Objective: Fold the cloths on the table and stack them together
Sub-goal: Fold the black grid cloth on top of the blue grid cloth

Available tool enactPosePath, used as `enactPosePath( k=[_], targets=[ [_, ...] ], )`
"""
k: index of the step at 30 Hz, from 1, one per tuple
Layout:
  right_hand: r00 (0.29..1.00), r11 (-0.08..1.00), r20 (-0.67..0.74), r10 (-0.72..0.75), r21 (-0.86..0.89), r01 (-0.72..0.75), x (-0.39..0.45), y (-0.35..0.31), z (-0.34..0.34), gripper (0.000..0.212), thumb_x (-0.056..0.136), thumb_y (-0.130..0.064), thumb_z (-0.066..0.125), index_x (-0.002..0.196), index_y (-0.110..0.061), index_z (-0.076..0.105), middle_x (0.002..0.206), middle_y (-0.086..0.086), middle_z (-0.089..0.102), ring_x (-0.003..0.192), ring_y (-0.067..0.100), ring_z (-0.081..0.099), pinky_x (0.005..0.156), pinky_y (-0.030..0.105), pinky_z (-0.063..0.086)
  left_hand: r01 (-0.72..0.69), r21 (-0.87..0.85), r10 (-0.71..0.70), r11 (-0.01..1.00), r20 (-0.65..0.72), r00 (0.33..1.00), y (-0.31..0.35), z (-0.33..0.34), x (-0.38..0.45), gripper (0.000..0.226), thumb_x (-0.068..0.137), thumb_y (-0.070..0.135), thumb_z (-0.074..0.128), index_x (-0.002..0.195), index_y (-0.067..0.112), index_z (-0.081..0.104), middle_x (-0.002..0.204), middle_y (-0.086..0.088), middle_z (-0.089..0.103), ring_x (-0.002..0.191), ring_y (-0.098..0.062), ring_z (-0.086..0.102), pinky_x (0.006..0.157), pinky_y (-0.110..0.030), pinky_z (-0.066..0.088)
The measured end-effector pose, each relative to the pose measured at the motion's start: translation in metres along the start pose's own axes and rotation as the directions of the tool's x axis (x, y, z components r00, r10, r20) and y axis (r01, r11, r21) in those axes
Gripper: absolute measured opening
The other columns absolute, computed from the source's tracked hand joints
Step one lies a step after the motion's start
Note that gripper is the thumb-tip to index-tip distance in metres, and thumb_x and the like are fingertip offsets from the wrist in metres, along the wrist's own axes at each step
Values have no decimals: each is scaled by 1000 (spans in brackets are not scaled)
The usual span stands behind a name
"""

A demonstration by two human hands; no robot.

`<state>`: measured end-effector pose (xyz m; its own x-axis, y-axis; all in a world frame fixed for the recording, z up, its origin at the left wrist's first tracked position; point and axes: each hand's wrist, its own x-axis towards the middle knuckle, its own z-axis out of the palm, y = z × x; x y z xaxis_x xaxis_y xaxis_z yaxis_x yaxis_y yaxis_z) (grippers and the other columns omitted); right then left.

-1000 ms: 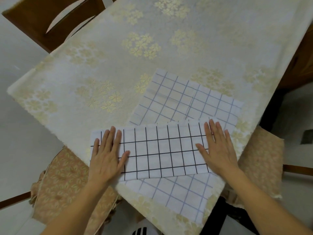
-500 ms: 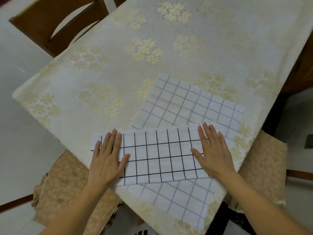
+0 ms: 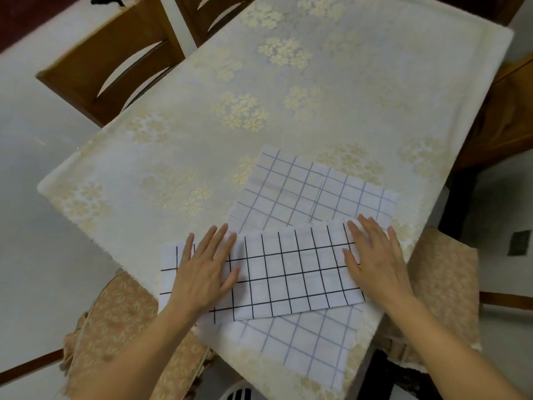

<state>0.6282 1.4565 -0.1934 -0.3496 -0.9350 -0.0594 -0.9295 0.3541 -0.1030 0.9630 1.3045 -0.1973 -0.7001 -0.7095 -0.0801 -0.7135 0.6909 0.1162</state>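
While both hands lie flat w/ fingers spread, left hand (image 3: pixel 203 271) and right hand (image 3: pixel 375 259) press the folded black-grid cloth (image 3: pixel 288 277) — it sits atop the blue-grid cloth (image 3: pixel 311 192), which runs 12 to 6 o'clock at the table (image 3: pixel 202 134) near edge — nothing pinched

From my seat, my left hand (image 3: pixel 205 272) and right hand (image 3: pixel 375 259) lie flat and cover both ends of the black-grid cloth (image 3: pixel 288 272), so I cannot see its grid beneath them, and both forearms are cut off by the bottom edge. That cloth hides the middle of the blue-grid cloth (image 3: pixel 314 189) under it, so I cannot tell how many layers lie there. The table (image 3: pixel 202 134) runs out at the top edge, and the wooden chair (image 3: pixel 95 64) is blurred.
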Motion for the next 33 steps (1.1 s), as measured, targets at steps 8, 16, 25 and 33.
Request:
enactPosePath(
  k=[8,16,25,33],
  targets=[
    [980,988,-126,154,19,-153,-32,8,-19,49,89,-42,44,115,-10,69,137,14,56,128,28,50,117,51,25,-524,85,527,847,-17,850,73,-33,86,58,80,41,72,133,21,58,152,-7,45,141,-28,42,117,-59,25],
    [938,943,-97,332,55,-328,-64,8,-15,29,80,-35,70,99,-13,73,135,11,56,128,29,50,117,51,23,-775,203,776,599,94,624,140,-40,165,42,78,35,75,115,18,68,148,-11,50,136,-30,47,118,-61,22],
    [862,861,-64,503,115,-495,-74,-1,-3,26,73,-34,76,87,-13,74,128,9,59,121,28,55,111,53,36,-938,188,925,290,198,326,200,-23,224,33,87,28,48,109,24,72,144,-10,53,136,-26,45,119,-60,16],
    [814,810,-58,578,158,-564,-70,-5,10,23,70,-31,74,81,-11,73,123,9,61,112,28,57,103,51,43,-979,156,969,134,184,162,219,-5,244,21,80,19,65,99,16,74,136,-14,58,128,-29,53,115,-61,25]
  ],
)
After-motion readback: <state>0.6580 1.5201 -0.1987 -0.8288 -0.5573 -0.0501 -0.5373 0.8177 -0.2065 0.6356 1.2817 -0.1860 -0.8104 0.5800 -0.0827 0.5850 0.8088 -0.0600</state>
